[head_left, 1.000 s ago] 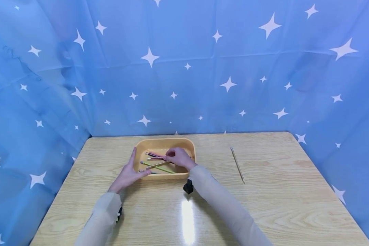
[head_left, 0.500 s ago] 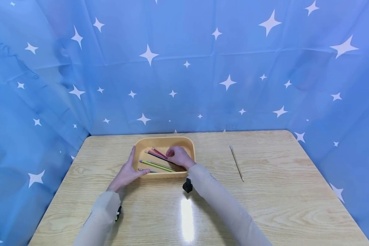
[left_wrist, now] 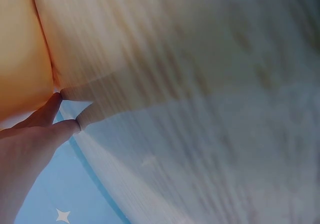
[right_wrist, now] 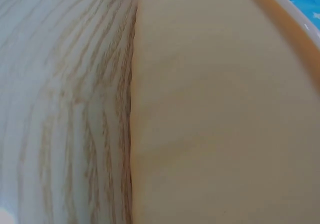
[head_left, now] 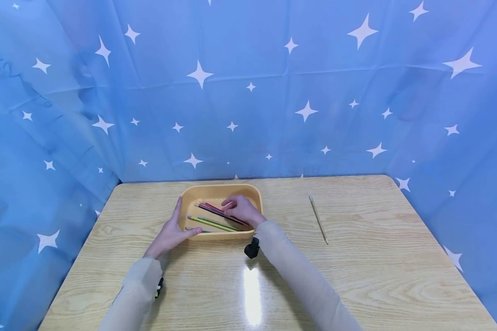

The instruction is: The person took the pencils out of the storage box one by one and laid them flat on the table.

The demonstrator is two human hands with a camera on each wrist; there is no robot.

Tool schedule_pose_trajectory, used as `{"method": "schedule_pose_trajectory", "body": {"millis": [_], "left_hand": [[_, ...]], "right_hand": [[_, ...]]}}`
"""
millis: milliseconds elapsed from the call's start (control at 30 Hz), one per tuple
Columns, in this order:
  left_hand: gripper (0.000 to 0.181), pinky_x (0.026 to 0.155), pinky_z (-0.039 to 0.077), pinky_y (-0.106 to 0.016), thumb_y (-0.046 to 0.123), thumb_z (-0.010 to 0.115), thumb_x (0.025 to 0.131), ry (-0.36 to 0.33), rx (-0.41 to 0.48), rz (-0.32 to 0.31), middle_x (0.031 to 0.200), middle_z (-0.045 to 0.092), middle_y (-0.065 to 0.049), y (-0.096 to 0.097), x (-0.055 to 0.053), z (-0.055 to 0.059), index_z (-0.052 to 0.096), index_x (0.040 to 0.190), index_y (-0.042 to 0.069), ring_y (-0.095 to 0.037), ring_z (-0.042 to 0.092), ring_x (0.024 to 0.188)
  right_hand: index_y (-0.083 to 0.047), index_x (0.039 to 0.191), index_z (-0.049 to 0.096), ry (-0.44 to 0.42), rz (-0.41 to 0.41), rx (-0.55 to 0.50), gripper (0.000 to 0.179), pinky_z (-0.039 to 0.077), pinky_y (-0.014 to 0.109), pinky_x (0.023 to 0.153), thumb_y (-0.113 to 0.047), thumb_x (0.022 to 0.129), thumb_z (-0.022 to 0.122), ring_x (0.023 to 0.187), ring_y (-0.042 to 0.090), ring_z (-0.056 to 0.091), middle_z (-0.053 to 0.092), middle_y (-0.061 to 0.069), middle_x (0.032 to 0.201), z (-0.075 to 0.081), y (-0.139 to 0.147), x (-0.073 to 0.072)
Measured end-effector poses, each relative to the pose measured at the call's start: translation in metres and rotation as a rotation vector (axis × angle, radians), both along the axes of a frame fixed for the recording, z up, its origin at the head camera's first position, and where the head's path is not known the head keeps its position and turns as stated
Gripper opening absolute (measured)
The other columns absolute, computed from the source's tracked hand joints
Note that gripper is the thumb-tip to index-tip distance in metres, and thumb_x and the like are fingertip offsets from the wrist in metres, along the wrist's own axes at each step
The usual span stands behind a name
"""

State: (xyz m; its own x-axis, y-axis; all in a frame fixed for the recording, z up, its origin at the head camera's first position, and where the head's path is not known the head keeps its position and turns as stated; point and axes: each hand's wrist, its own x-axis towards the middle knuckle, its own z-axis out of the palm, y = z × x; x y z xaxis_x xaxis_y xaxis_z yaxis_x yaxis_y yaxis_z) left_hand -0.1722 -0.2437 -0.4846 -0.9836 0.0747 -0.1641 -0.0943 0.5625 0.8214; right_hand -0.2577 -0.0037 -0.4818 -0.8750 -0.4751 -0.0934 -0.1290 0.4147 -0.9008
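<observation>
My left hand (head_left: 169, 235) holds the near left corner of a tan plastic tray (head_left: 222, 188), its thumb over the front rim. In the left wrist view, its fingers (left_wrist: 49, 113) rest low against the tray's outer wall. Reaching over the tray's right side, my right hand (head_left: 244, 211) has its index finger parted from the thumb above the red pencils (head_left: 212, 207). A dark pencil (head_left: 215, 212) runs beneath that hand. Nearer the front lie a lime-green pencil (head_left: 210, 223) and a gold one close alongside. The right wrist view shows the tray's wall, not the hand.
A lone gold pencil (head_left: 318, 220) lies on the wooden table (head_left: 381, 257) to the right of the tray. Another thin pencil (head_left: 205, 231) sits along the tray's front wall. A blue curtain (head_left: 248, 105) with white stars hangs behind the table and at both sides.
The gold pencil has come down beside the lime-green one. The red pencils have settled together next to the dark pencil, and my right fingers have spread. My left hand stays at the corner.
</observation>
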Motion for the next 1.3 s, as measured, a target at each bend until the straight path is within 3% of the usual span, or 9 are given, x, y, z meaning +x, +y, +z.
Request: {"method": "schedule_pose_trajectory", "body": {"millis": [600,833,933,1133,1300], "left_hand": [[0.122,0.11,0.013,-0.062,0.045,0.079,0.079,0.019,-0.004,-0.015,0.157,0.001,-0.026,-0.001,0.0,0.0,-0.013,0.155,0.021,-0.048,0.009,0.14],[0.121,0.11,0.012,-0.063,0.044,0.078,0.08,0.017,-0.012,-0.021,0.157,-0.001,-0.025,-0.002,0.001,-0.001,-0.015,0.154,0.023,-0.048,0.008,0.14],[0.121,0.11,0.011,-0.063,0.043,0.078,0.08,0.017,-0.01,-0.024,0.158,-0.002,-0.024,-0.002,0.001,-0.002,-0.016,0.153,0.024,-0.048,0.007,0.14],[0.121,0.11,0.011,-0.063,0.043,0.078,0.08,0.016,-0.007,-0.029,0.158,-0.003,-0.024,-0.001,0.002,-0.002,-0.016,0.154,0.022,-0.048,0.007,0.14],[0.122,0.109,0.011,-0.065,0.044,0.077,0.08,0.001,-0.015,-0.038,0.157,-0.004,-0.025,-0.001,0.001,-0.001,-0.02,0.152,0.025,-0.05,0.007,0.139]], "right_hand": [[0.0,0.106,0.071,-0.003,-0.003,-0.081,0.021,0.049,0.027,0.083,-0.001,0.086,0.065,0.087,0.014,0.061,0.069,0.006,0.093,0.001,0.003,-0.001],[0.001,0.111,0.07,-0.174,-0.057,-0.289,0.024,0.05,0.024,0.077,-0.001,0.088,0.064,0.091,0.013,0.06,0.069,0.007,0.104,0.008,0.008,-0.003],[0.004,0.114,0.068,-0.202,-0.076,-0.37,0.028,0.05,0.024,0.077,0.004,0.087,0.061,0.092,0.014,0.061,0.068,0.01,0.107,0.016,0.012,-0.002],[0.007,0.119,0.064,-0.204,-0.09,-0.396,0.031,0.051,0.031,0.083,0.007,0.089,0.057,0.097,0.018,0.06,0.066,0.013,0.113,0.029,0.024,0.001],[0.006,0.124,0.061,-0.222,-0.086,-0.386,0.033,0.047,0.045,0.092,0.004,0.092,0.056,0.109,0.035,0.055,0.061,0.022,0.121,0.036,0.035,0.006]]}}
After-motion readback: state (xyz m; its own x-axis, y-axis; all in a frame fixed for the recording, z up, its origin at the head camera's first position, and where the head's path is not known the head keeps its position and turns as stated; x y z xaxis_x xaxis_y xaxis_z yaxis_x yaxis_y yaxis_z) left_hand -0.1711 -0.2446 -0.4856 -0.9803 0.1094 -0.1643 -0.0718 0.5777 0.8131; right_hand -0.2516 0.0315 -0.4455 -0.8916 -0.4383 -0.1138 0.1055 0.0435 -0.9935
